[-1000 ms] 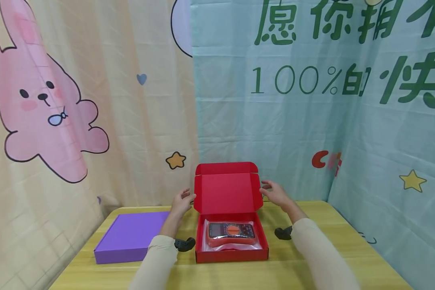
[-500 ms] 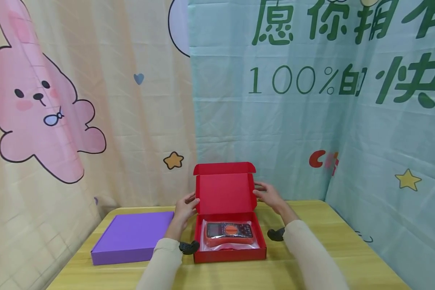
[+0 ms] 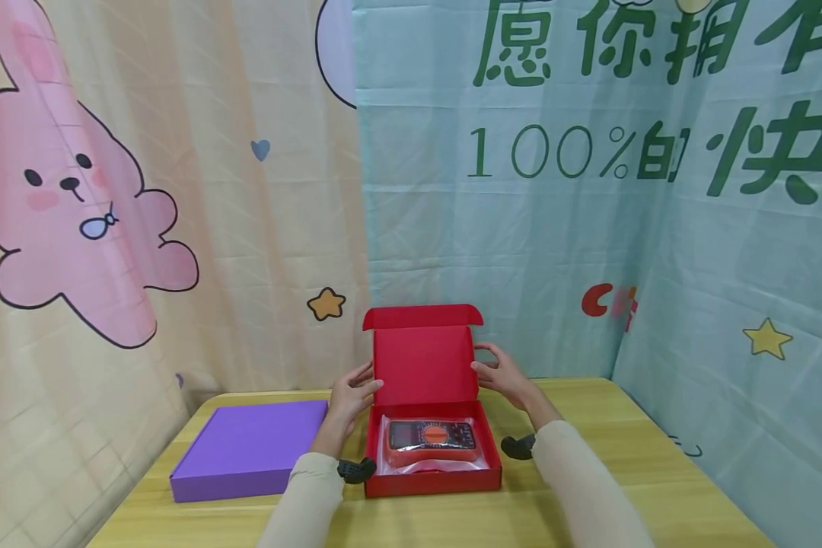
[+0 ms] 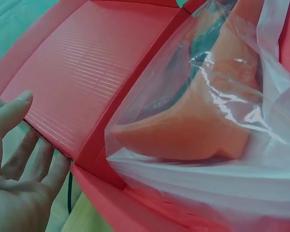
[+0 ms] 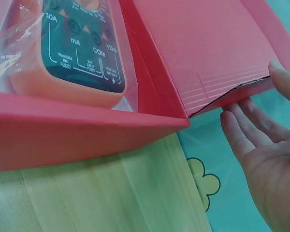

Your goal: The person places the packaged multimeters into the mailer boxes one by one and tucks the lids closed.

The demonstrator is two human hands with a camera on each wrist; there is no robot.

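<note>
A red cardboard box [image 3: 433, 484] stands with its lid [image 3: 423, 365] raised at the back. In it lies an orange-and-black multimeter [image 3: 433, 435] in a clear plastic bag [image 4: 174, 92]; the COM and mA markings show in the right wrist view. My left hand [image 3: 348, 396] holds the lid's left edge, thumb on the inner side and fingers behind. At the opposite edge, my right hand [image 3: 507, 377] grips the lid the same way, its thumb [image 5: 280, 77] on the rim and fingertips against the outer side.
A closed purple box [image 3: 250, 445] lies left of the red one, close to my left forearm. Both boxes rest on a yellow wood-grain table [image 3: 589, 457]. Printed curtains [image 3: 507, 251] hang right behind the table's back edge.
Both hands have moved inward from beside the lid onto its edges. The lid's side flaps, spread outward a second ago, are now folded in out of sight; the front flap tips forward more.
</note>
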